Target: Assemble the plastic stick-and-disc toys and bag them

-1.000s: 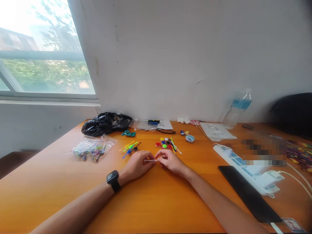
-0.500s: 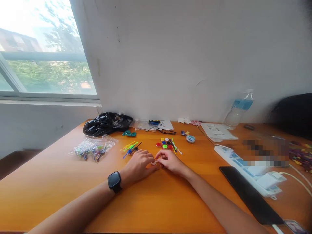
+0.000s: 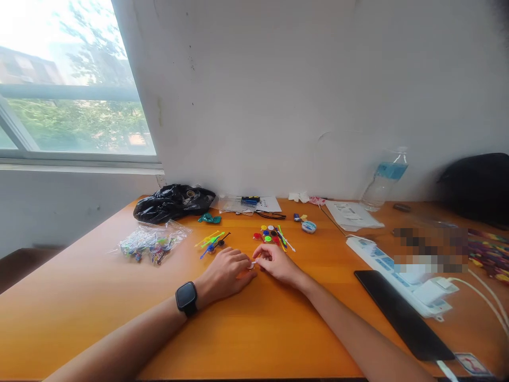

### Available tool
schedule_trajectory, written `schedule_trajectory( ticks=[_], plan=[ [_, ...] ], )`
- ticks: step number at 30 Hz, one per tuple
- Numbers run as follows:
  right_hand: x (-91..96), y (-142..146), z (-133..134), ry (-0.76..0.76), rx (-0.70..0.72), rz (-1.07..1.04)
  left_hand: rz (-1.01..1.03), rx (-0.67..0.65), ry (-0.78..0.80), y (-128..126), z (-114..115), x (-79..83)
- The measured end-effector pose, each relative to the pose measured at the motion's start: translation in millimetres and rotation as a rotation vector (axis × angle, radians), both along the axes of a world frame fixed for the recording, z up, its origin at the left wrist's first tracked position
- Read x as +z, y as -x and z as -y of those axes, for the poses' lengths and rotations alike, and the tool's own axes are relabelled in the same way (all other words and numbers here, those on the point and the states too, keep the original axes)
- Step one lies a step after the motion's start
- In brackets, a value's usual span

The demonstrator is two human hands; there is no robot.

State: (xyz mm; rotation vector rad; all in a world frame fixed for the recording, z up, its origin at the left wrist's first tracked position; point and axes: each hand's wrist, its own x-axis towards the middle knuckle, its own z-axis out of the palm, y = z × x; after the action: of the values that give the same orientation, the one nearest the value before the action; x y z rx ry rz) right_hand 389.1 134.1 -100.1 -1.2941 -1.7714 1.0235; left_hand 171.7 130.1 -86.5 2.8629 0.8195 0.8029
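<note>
Your left grip (image 3: 226, 271) and right grip (image 3: 277, 261) meet fingertip to fingertip on the orange wooden worktop (image 3: 254, 329), both pinching a small white plastic piece (image 3: 253, 262). Left wrist: black wristwatch (image 3: 186, 297). Just beyond: scattered coloured plastic discs and sticks (image 3: 272, 235).

The orange wooden desk (image 3: 99, 297) bears red, blue, yellow and green round plastic discs (image 3: 269, 233), a small white plastic piece (image 3: 253, 262) and, near its far left corner, a black crumpled plastic bag (image 3: 170, 201).

Orange wooden table (image 3: 99, 318), coloured discs and sticks (image 3: 272, 235) mid-table, clear bag of parts (image 3: 149, 244) left of the discs, black plastic bag (image 3: 173, 201) farther back on their left, water bottle (image 3: 384, 180), white power strip (image 3: 393, 265) and black phone (image 3: 401, 313) to their right
</note>
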Motion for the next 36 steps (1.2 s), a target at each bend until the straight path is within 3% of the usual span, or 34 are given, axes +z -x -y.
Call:
schedule_trajectory(
  ticks=[7,11,17,19,24,26,36],
  plan=[
    [14.4,-3.7,9.3,-0.059,-0.145,0.001,0.141,0.171,-0.021,2.4,2.6,7.8],
    [24.7,-6.6,11.2,0.005,-0.248,-0.002,0.236,0.272,0.003,8.9,1.6,15.7],
    [32.4,-13.9,7.7,-0.096,-0.383,-0.109,0.321,0.314,0.075,16.4,-0.9,21.8],
    [31.5,-16.4,6.9,-0.116,-0.383,-0.021,0.319,0.274,0.095,16.5,-0.9,21.1],
    [23.4,-20.1,8.0,-0.218,-0.381,0.509,0.26,0.196,0.096,14.7,-1.3,16.9],
    [20.7,-20.0,9.0,-0.234,-0.338,0.625,0.259,0.192,0.096,14.4,-1.8,15.8],
    [16.9,-20.8,12.0,-0.244,-0.218,0.746,0.275,0.177,0.137,13.8,-4.1,16.0]
  ],
)
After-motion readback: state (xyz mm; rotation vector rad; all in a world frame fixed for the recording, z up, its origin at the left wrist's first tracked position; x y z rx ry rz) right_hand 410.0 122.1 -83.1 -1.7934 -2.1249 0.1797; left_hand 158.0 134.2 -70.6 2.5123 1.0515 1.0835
